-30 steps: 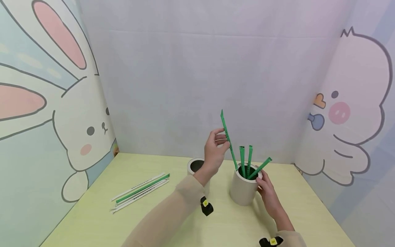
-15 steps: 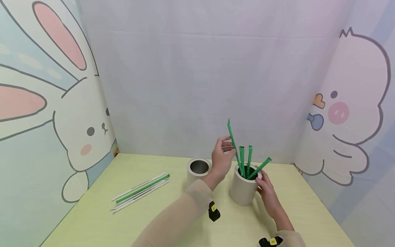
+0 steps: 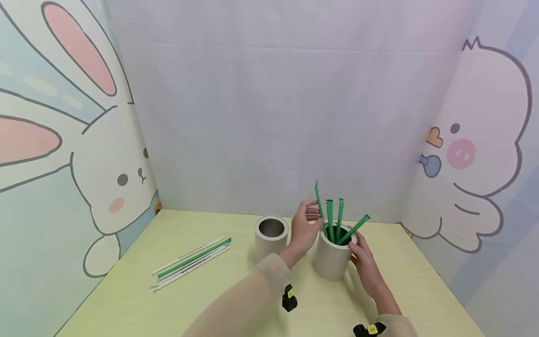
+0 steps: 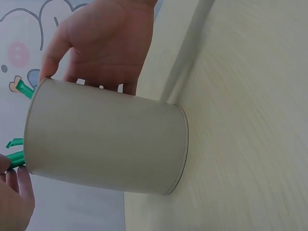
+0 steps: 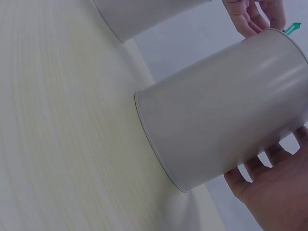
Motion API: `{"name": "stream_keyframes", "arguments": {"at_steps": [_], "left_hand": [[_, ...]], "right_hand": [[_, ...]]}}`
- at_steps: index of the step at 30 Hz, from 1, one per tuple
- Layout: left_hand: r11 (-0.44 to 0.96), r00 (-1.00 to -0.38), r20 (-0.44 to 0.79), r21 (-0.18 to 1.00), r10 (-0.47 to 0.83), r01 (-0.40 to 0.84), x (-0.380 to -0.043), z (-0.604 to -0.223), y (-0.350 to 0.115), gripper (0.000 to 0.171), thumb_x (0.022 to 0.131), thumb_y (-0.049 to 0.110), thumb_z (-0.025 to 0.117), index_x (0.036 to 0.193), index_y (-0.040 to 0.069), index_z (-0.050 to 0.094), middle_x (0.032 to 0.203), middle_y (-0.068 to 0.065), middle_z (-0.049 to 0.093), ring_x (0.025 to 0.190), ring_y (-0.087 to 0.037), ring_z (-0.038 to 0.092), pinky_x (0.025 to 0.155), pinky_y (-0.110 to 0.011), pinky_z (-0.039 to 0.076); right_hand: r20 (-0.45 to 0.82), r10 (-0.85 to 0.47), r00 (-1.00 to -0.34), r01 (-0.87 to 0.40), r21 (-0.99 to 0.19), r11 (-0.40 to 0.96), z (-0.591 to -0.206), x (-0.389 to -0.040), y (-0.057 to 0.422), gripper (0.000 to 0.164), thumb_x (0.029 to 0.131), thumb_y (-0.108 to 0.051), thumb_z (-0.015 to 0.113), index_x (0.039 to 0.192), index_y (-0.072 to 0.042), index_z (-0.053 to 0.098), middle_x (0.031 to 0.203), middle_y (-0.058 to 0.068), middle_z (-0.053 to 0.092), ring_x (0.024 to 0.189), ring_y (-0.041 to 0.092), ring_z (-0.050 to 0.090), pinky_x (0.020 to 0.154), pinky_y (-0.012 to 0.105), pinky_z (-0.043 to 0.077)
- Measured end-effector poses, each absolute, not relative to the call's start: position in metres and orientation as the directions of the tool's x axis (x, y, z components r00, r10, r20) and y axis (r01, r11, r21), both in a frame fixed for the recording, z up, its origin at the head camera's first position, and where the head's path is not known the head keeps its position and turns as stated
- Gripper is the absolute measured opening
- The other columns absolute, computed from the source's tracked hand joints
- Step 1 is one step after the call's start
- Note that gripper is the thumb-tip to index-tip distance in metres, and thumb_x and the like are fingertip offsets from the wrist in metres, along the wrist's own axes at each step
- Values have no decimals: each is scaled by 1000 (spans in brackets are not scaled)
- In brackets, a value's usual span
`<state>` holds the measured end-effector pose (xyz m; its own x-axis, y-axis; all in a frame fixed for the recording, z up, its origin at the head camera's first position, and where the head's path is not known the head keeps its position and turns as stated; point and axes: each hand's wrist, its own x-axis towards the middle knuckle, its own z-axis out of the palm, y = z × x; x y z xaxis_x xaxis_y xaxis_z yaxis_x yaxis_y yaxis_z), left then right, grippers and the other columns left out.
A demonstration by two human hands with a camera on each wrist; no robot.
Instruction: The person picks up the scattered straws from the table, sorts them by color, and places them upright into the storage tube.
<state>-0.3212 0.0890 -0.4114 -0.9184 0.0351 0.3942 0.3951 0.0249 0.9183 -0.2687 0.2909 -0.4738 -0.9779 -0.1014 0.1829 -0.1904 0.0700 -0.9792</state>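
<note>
My left hand (image 3: 304,229) pinches a slim green wrapped straw (image 3: 318,199) between thumb and fingers. The straw leans slightly left, its lower end inside the mouth of the right-hand beige cylindrical cup (image 3: 332,262). Several other green straws (image 3: 330,215) poke out of that cup, one tilting right. On the cup's right side, my right hand (image 3: 368,267) holds it near the rim with thumb and curved fingers; the left wrist view shows this hand (image 4: 110,43) along the cup wall (image 4: 106,134). The cup stands upright on the table.
A second beige cup (image 3: 269,248) stands upright just left of the first, with a dark interior and no straws showing. At the table's left lie a green straw (image 3: 193,258) and several white ones (image 3: 191,268) side by side. A pale curtain (image 3: 269,117) hangs behind.
My left hand has moved right and down, lowering the green straw from the cup's left rim into its mouth. More of the left cup shows now. The right hand stays on the cup.
</note>
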Motion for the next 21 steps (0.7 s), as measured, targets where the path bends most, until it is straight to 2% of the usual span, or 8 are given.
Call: {"name": "stream_keyframes", "arguments": {"at_steps": [7,10,15,21], "left_hand": [[62,-924,379,922,47,382,-318,-409,76,51,95,4,71,143,17,61,122,-2,71,109,-13,71,93,-31,61],[48,-918,392,917,66,395,-317,-401,64,50,95,3,71,143,16,61,125,-8,71,110,-15,72,94,-32,60],[37,-890,447,892,91,451,-315,-386,35,48,96,1,72,141,14,62,127,-15,70,112,-21,71,95,-33,61],[52,-868,491,867,76,496,-309,-369,-13,50,95,-2,74,141,14,62,123,-10,70,113,-27,71,96,-38,61]], "right_hand": [[182,-104,-978,-187,-981,42,-474,-268,289,67,116,-38,31,171,-11,5,175,18,9,159,36,10,126,71,12],[187,-109,-976,-192,-981,37,-474,-268,289,67,116,-37,31,171,-11,4,176,18,7,160,40,5,125,73,10],[195,-110,-975,-201,-979,43,-474,-269,289,67,116,-37,31,170,-9,4,176,19,4,160,41,4,125,73,10],[204,-111,-973,-209,-977,36,-473,-269,289,68,116,-37,32,170,-7,4,176,20,6,160,42,4,125,74,9]]}}
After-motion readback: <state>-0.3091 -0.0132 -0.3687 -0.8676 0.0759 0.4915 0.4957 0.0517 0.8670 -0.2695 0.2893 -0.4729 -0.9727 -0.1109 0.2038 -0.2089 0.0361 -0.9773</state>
